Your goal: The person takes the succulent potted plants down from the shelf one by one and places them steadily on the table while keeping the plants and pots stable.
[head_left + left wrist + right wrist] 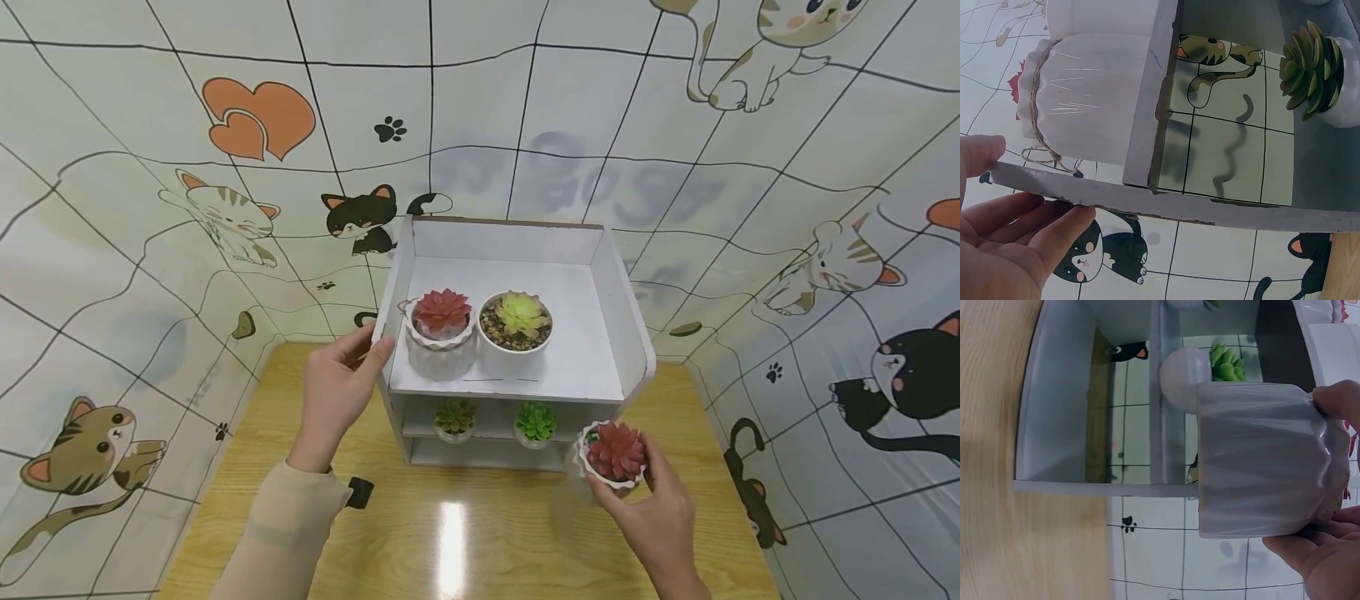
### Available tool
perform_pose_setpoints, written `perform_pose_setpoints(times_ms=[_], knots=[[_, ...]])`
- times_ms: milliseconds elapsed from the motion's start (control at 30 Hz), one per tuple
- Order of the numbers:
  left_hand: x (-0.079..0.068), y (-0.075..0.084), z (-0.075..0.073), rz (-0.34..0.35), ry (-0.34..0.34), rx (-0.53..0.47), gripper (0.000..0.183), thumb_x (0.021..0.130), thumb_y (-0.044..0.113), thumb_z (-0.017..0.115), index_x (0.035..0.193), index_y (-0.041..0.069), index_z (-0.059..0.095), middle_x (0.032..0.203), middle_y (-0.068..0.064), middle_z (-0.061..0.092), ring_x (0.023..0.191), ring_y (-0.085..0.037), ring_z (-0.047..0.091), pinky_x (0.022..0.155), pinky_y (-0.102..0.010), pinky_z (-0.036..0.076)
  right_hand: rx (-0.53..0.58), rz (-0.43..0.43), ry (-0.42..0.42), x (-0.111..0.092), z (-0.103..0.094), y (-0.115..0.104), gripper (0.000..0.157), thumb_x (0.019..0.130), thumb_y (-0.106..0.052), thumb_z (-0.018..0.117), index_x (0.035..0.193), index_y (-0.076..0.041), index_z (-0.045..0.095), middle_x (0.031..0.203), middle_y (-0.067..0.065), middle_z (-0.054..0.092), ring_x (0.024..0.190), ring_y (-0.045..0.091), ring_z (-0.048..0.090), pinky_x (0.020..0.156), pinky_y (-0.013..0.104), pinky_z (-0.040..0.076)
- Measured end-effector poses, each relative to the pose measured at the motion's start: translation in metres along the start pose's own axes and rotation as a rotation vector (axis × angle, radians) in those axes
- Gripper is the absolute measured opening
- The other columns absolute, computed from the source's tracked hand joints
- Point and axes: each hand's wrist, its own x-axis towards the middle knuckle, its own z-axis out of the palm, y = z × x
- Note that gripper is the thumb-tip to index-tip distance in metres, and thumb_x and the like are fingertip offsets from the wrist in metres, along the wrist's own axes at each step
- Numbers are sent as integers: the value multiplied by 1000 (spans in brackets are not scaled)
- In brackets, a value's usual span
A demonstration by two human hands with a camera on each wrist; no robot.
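A white shelf (607, 333) stands on the wooden table. My left hand (341, 387) pinches the edge of its left side panel, thumb inside and fingers outside. On the top board sit a red succulent in a scalloped white pot (442, 354) tied with twine, and a yellow-green succulent in a round white pot (516, 332). My right hand (652, 508) grips another scalloped white pot (1266, 462) with a red succulent (617, 452), held off the table near the shelf's front right corner. In the right wrist view this pot partly hides the shelf.
On the middle shelf sit a dark green succulent (455, 414) and a bright green succulent (536, 422) in small white pots. Below them is the lowest compartment (1060, 412). Cat-printed walls close in the table (405, 533) behind and at both sides.
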Motion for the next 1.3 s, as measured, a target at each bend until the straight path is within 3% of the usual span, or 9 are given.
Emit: perform_pose_setpoints(times_ms=[133, 300, 433, 800, 933, 1067, 1200, 1300], knots=[[-1, 1, 0, 18, 9, 3, 38, 99, 16, 72, 130, -6, 68, 123, -23, 70, 112, -34, 71, 79, -6, 50, -5, 7, 2, -3, 5, 9, 85, 53, -2, 99, 127, 14, 62, 111, 29, 72, 98, 33, 70, 89, 1, 39], [-1, 2, 0, 52, 14, 50, 36, 99, 15, 71, 128, -6, 69, 120, -24, 72, 105, -35, 73, 76, -6, 50, 11, 30, -24, -9, 12, 22, 86, 53, 0, 99, 127, 19, 59, 114, 36, 68, 101, 49, 69, 89, 2, 37], [0, 2, -2, 64, 3, 61, 35, 99, 14, 71, 127, -6, 69, 116, -25, 72, 101, -36, 74, 75, -5, 49, -5, 76, -37, -15, 16, 30, 86, 54, -1, 99, 128, 20, 59, 117, 38, 67, 104, 50, 68, 88, -1, 34], [2, 6, -8, -22, -55, 66, 36, 99, 18, 73, 128, -4, 70, 116, -24, 72, 102, -35, 74, 74, -5, 49, -48, 115, -43, -21, 23, 42, 84, 57, -7, 100, 128, 16, 61, 118, 35, 68, 106, 49, 69, 87, -3, 30], [2, 6, -8, -33, -56, 56, 37, 99, 17, 73, 129, -4, 69, 117, -24, 72, 104, -35, 73, 74, -5, 49, -60, 123, -37, -25, 26, 45, 85, 57, -8, 100, 129, 16, 60, 120, 36, 67, 106, 50, 68, 89, 2, 37], [2, 6, -8, -44, -59, 51, 38, 99, 18, 73, 130, -3, 68, 118, -24, 71, 105, -34, 72, 75, -5, 49, -69, 132, -41, -29, 28, 49, 86, 57, -9, 100, 130, 15, 60, 122, 36, 66, 106, 50, 68, 91, 14, 46], [1, 8, -8, -54, -63, 48, 38, 99, 19, 73, 130, -2, 68, 118, -24, 71, 106, -34, 72, 75, -5, 48, -81, 138, -52, -31, 31, 51, 87, 57, -11, 100, 130, 14, 60, 122, 35, 66, 105, 50, 68, 90, 41, 56], [1, 8, -8, -56, -63, 60, 38, 99, 19, 73, 129, -3, 69, 117, -24, 72, 105, -34, 73, 74, -5, 48, -85, 142, -62, -33, 32, 51, 86, 58, -12, 99, 131, 13, 59, 121, 36, 66, 107, 51, 67, 89, 59, 54]])
